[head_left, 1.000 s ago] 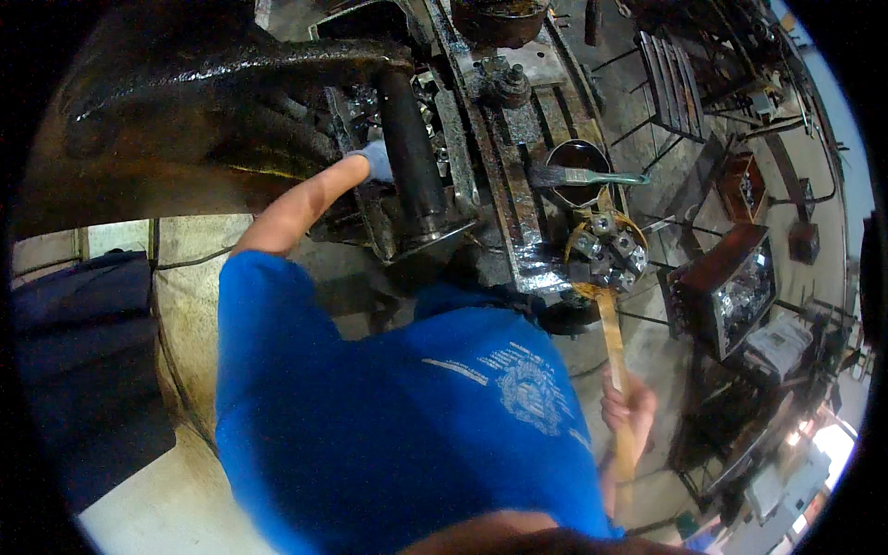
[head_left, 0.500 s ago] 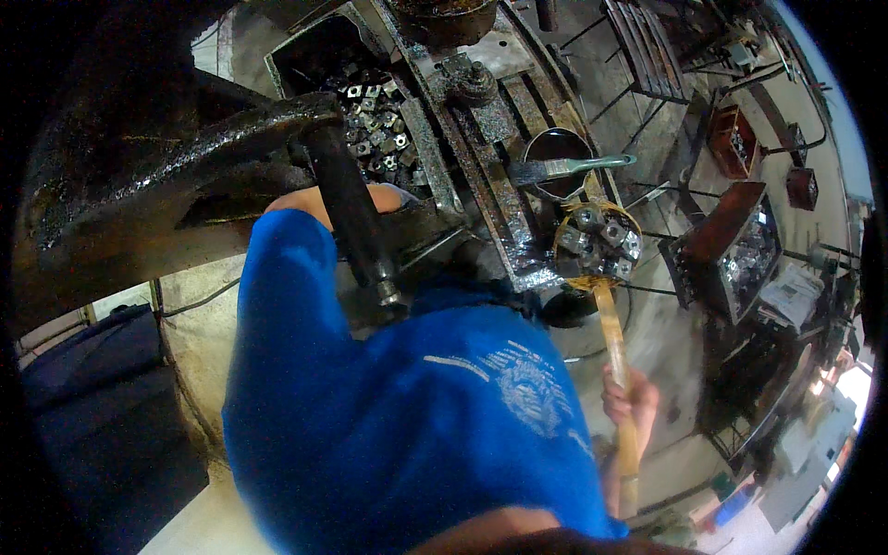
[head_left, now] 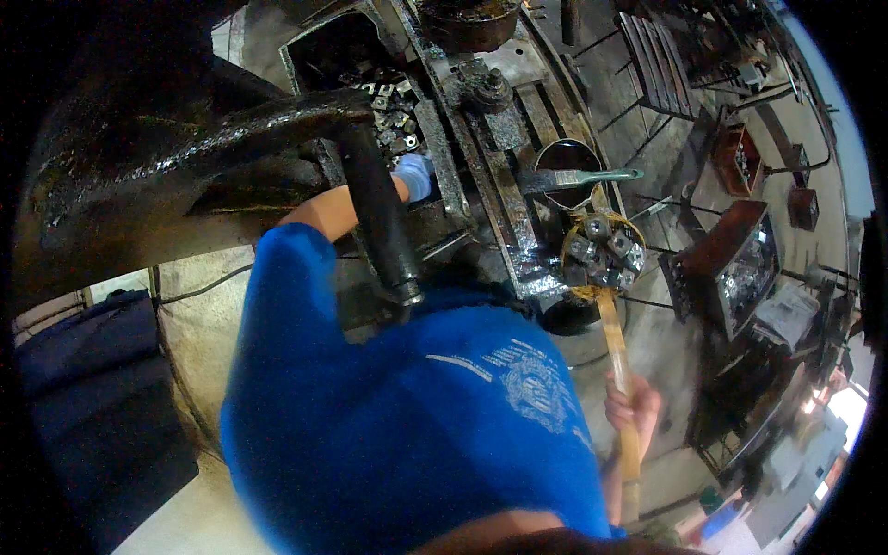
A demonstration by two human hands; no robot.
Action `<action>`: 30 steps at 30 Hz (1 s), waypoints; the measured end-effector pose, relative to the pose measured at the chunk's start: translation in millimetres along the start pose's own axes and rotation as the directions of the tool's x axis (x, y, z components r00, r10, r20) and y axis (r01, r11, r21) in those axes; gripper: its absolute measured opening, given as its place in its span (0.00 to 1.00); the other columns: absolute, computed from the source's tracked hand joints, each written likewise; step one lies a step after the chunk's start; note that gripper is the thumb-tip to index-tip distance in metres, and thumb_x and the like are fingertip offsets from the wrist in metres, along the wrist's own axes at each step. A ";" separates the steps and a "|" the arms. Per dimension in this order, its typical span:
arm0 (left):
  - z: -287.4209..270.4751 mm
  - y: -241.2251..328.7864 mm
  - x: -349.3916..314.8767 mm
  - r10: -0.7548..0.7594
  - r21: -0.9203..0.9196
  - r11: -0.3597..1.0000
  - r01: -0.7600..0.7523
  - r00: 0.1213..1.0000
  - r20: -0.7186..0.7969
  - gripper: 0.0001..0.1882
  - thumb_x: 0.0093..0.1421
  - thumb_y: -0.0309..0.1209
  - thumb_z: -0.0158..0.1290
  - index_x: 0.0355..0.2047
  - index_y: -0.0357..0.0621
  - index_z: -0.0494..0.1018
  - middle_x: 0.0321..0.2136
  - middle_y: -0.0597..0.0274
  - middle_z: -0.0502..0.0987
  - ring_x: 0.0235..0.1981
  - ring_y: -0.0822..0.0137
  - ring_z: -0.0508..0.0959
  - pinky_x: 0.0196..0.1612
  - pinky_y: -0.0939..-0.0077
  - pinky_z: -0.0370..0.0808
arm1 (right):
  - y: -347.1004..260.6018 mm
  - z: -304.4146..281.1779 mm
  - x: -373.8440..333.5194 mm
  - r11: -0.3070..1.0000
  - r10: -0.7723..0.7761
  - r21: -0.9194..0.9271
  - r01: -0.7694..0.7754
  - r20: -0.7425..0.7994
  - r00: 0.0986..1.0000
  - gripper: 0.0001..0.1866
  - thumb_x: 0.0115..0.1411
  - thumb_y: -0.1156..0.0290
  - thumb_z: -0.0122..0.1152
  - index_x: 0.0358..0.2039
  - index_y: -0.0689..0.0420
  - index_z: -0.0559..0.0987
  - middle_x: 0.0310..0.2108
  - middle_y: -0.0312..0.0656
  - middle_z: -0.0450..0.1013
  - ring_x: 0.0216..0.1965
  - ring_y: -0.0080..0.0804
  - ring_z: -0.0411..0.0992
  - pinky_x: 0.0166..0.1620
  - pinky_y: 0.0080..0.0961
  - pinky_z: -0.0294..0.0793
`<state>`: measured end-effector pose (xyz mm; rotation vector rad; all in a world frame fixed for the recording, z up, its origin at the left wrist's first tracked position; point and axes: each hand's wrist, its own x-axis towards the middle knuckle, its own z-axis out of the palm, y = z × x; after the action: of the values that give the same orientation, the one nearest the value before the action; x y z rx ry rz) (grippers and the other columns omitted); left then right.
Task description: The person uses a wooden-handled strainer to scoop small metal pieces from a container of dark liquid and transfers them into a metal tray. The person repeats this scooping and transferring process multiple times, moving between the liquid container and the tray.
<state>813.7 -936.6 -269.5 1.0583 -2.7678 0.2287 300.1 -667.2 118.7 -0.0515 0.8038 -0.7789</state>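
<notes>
My right hand [head_left: 633,408] is closed around the wooden handle [head_left: 614,338] of a round scoop. In the scoop's bowl [head_left: 567,275] lie several blocky metal pieces [head_left: 603,250], and the bowl rests by the front corner of the machine table. My left hand [head_left: 414,176], in a light blue glove, reaches past a black cylindrical machine handle [head_left: 377,208] to the near edge of a dark bin [head_left: 292,69]. Just beyond that hand, small square metal nuts [head_left: 396,118] are heaped in the bin. The left fingers are too dark and blurred to make out.
A green-handled brush [head_left: 592,176] lies across a can [head_left: 566,148] of dark liquid on the slotted machine table [head_left: 504,199]. A thick machine arm [head_left: 231,125] spans the left. To the right stand a tray of metal parts [head_left: 740,268] and a reddish box [head_left: 737,159].
My left hand has moved forward toward the nuts, and more of its glove shows beside the black handle. My right hand keeps its hold on the scoop. The view has shifted slightly.
</notes>
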 end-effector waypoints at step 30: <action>-265.3 35.6 124.4 -0.601 0.028 0.790 0.613 0.765 0.230 0.30 0.35 0.42 0.61 0.40 0.46 0.68 0.34 0.54 0.71 0.38 0.53 0.73 0.40 0.64 0.71 | 14.8 -7.2 -11.5 0.995 -0.045 0.085 0.053 -0.093 0.995 0.29 0.46 0.58 0.54 0.42 0.68 0.65 0.18 0.33 0.58 0.11 0.14 0.54 0.10 0.10 0.54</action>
<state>725.8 -937.0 12.3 2.0007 -2.4029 -0.0581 299.2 -647.3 116.0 0.0427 0.8568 -0.8666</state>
